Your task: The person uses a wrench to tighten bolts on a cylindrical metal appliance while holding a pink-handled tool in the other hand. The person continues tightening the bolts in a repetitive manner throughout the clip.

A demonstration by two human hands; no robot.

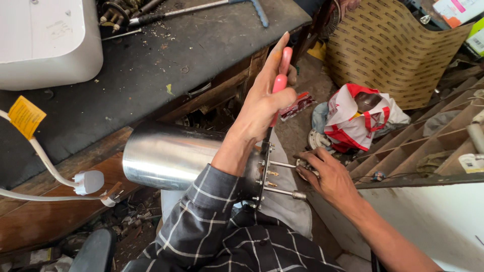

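A dark, worn workbench (166, 55) with a wooden front edge fills the upper left of the view. On it, at the far left, lies a white plastic casing (48, 40). Near the back edge rest a long metal rod with a blue end (201, 9) and some dark metal fittings (118, 12). A white cable (43, 156) with a yellow tag (25, 117) runs over the bench to a white plug (89, 182). Small chips and dust are spread over the surface.
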